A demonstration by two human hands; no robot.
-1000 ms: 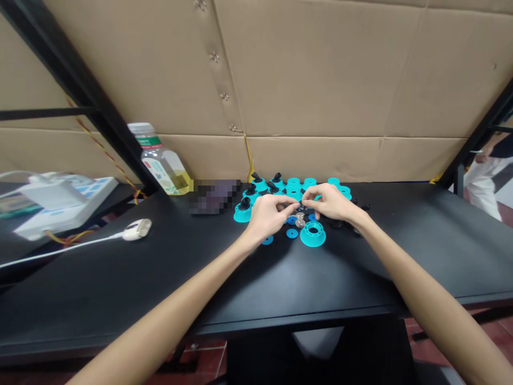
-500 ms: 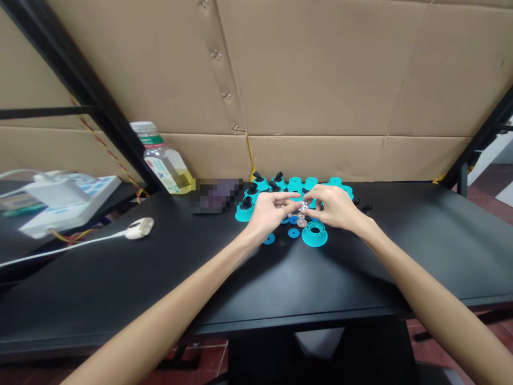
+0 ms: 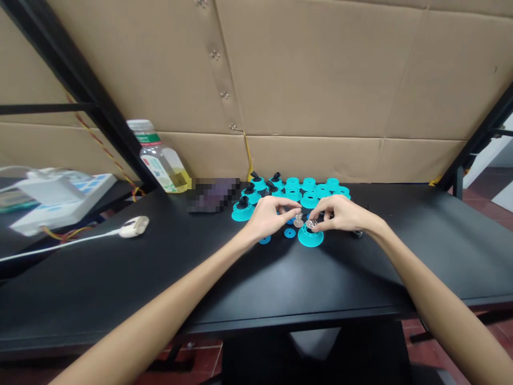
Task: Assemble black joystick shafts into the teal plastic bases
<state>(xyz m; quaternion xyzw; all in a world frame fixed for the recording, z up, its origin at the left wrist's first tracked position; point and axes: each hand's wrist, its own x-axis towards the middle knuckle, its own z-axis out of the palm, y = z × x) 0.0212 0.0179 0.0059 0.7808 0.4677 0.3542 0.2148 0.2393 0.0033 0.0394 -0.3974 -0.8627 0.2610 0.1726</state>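
Observation:
My right hand (image 3: pixel 335 213) pinches a small round silvery metal disc (image 3: pixel 311 224) over the central hole of a turquoise flared base (image 3: pixel 310 238). The disc looks pierced with holes. My left hand (image 3: pixel 273 215) hovers just to the left, thumb and forefinger a little apart, with nothing visible between them. Close to its fingertips are more metal discs (image 3: pixel 298 220), partly hidden. Flat blue washers (image 3: pixel 289 233) lie on the black table, one of them partly behind my left wrist.
Behind my hands stand several turquoise bases (image 3: pixel 309 200); those at the left carry black knob-like parts (image 3: pixel 243 202). A bottle (image 3: pixel 164 166), a blurred dark object (image 3: pixel 214 195), a white cable plug (image 3: pixel 134 226) and a power strip (image 3: pixel 64 203) occupy the left. Cardboard (image 3: pixel 320 80) closes off the back.
My hands have separated. The right hand has brought the metal disc down to the front turquoise base, while the left has stayed near the loose discs.

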